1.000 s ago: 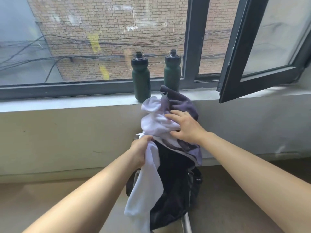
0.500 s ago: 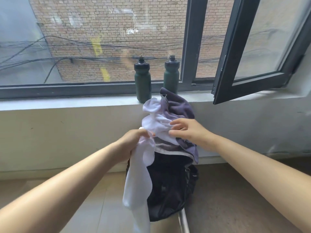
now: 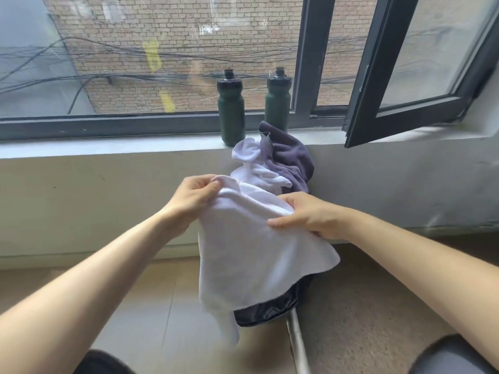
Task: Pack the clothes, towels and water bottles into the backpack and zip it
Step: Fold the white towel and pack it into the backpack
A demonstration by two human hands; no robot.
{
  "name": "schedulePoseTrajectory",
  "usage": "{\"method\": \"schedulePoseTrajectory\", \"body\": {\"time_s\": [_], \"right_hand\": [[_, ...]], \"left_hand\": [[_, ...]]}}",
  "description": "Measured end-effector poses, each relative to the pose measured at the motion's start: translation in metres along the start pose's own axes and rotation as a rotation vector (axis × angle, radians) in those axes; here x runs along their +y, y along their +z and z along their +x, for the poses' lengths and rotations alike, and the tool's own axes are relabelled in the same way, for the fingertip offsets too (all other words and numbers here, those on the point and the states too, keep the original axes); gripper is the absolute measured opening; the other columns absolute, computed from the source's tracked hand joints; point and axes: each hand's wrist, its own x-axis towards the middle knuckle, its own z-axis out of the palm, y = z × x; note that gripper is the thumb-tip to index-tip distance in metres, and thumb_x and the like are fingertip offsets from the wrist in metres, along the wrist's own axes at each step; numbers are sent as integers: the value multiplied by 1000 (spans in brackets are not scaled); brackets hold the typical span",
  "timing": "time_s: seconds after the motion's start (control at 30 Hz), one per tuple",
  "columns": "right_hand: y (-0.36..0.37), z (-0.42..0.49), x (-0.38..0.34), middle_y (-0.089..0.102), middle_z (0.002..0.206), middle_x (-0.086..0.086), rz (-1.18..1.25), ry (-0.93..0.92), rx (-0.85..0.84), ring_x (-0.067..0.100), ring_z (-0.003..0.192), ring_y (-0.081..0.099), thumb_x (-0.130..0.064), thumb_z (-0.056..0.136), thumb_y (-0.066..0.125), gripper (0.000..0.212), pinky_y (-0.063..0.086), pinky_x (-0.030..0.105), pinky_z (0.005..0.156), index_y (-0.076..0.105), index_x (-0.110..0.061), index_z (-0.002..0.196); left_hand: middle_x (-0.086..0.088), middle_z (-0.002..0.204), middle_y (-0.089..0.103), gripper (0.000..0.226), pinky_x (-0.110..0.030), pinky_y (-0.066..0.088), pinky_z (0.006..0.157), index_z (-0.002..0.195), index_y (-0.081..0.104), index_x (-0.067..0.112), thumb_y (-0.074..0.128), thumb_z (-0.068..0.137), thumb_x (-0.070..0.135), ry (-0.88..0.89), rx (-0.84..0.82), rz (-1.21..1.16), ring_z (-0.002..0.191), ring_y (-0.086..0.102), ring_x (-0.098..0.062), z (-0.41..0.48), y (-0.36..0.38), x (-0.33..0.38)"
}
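Beyond the grip runs a pale plastered wall capped by a smooth grey sill (image 3: pixel 108 147) with a straight front edge. Above and right of the hands, an open dark-framed window sash (image 3: pixel 405 103) juts inward over the sill. Below the grip the floor (image 3: pixel 364 306) lies open on both sides, smooth tile to the left and a coarser brown surface to the right. The white towel (image 3: pixel 251 255), soft terry, hangs from the grip in a broad drape, its top edge stretched between both hands. The black backpack (image 3: pixel 267 309), of glossy fabric, stands directly under the grip; only its lower part shows. Just beyond the grip, a fleecy grey-purple cloth (image 3: pixel 291 157) bunches upward against the sill edge. Farther beyond, two dark green cylindrical bottles (image 3: pixel 231 112) stand upright on the sill, apart. The left hand (image 3: pixel 194 195) pinches the towel's upper corner with curled fingers. The right hand (image 3: pixel 310 214) grips the top edge, thumb across the front.
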Motion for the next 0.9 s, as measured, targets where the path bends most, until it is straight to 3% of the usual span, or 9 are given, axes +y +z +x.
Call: {"method": "schedulePoseTrajectory", "body": {"time_s": [0.17, 0.3, 0.47, 0.57, 0.63, 0.7, 0.77, 0.83, 0.9], "right_hand": [[-14, -1, 5, 54, 85, 11, -70, 5, 173, 24, 80, 53, -43, 75, 86, 66, 39, 39, 76, 54, 12, 93], [-22, -10, 2, 57, 79, 4, -340, -3, 213, 17, 76, 50, -49, 77, 84, 52, 39, 35, 69, 68, -2, 93], [7, -7, -2, 59, 134, -17, -400, -42, 153, 2, 126, 54, -48, 75, 86, 78, 47, 24, 104, 49, -37, 143], [18, 1, -8, 72, 111, -3, -254, -199, 171, 4, 101, 65, -35, 89, 77, 40, 49, 21, 90, 67, -12, 120], [19, 7, -7, 68, 95, 26, -151, -220, 255, 19, 85, 58, -34, 94, 70, 44, 46, 38, 82, 67, 9, 103], [20, 8, -9, 68, 94, 27, -52, -196, 338, 22, 87, 58, -26, 101, 61, 38, 47, 44, 84, 67, 11, 103], [18, 8, -13, 73, 97, 22, 59, -183, 448, 24, 88, 63, -18, 105, 52, 29, 53, 46, 85, 70, 4, 105], [15, 6, -24, 72, 87, 13, 170, -216, 578, 16, 79, 63, -18, 107, 48, 27, 55, 36, 76, 71, -5, 98], [9, 4, -35, 64, 80, 2, 182, -284, 699, 11, 75, 54, -20, 107, 48, 28, 47, 26, 71, 69, -9, 93]], "left_hand": [[6, 71, 63, 37, -24, 39, 59, 89, 75, 2, 65, 100, 36, 16, 77, 196, 65, 51, -8, 1, -4, -9], [9, 71, 68, 24, -19, 40, 57, 89, 77, 8, 67, 100, 27, 46, 46, 192, 64, 54, -3, -2, 5, -4], [-11, 77, 69, 29, -32, 39, 65, 92, 78, 18, 67, 93, 45, 123, -150, 181, 71, 54, -13, -10, 32, 13], [-1, 67, 54, 28, -26, 33, 52, 87, 76, 14, 66, 100, 36, 163, -158, 172, 62, 42, -11, -11, 46, 19], [5, 64, 53, 31, -20, 30, 46, 81, 69, 13, 65, 100, 37, 154, -117, 132, 58, 39, -10, -9, 51, 20], [10, 64, 55, 31, -19, 30, 45, 77, 62, 20, 66, 96, 45, 106, -95, 72, 57, 42, -9, -8, 53, 17], [3, 70, 63, 35, -21, 41, 48, 84, 63, 18, 70, 89, 51, 47, -179, 51, 61, 52, -9, -9, 52, 12], [-13, 93, 76, 41, -38, 60, 74, 100, 70, 9, 76, 88, 48, -25, -333, 66, 81, 70, -15, -10, 53, -1], [-12, 107, 78, 28, -44, 58, 91, 107, 75, 11, 78, 92, 34, -95, -441, 111, 100, 76, -23, -12, 57, -17]]}}
